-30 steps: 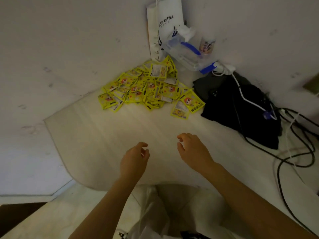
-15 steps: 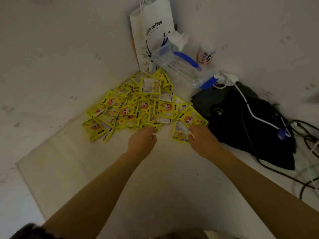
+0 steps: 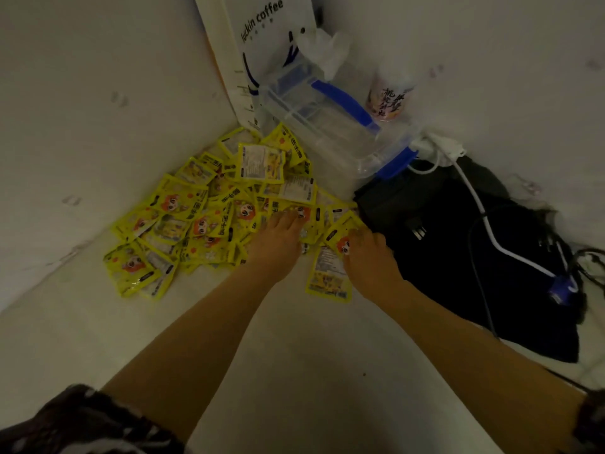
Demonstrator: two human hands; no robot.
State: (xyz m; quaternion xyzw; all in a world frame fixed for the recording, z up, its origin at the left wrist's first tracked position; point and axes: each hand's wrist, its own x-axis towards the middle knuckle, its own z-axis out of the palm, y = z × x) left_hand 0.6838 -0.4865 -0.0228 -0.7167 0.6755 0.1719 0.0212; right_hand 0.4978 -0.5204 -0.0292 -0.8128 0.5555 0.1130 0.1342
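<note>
A heap of several yellow snack packets (image 3: 209, 221) lies on the pale floor in the corner of two white walls. My left hand (image 3: 278, 240) reaches into the heap's right side with its fingers stretched flat on the packets. My right hand (image 3: 366, 253) sits at the heap's right edge, fingertips on a yellow packet (image 3: 339, 239) that overlaps another packet (image 3: 327, 276) lying face down. Whether the right fingers pinch that packet is hidden. A clear plastic box with blue clips (image 3: 330, 126) stands tilted behind the heap.
A white Luckin Coffee paper bag (image 3: 258, 44) leans in the corner. Beside the box stands a drink cup (image 3: 389, 99). A black bag (image 3: 474, 257) with a white cable (image 3: 484, 221) across it lies right of my right hand. Dark cables (image 3: 589, 263) trail at the far right.
Both hands have moved forward from bare floor into the packet heap. The camera has leaned closer to the corner.
</note>
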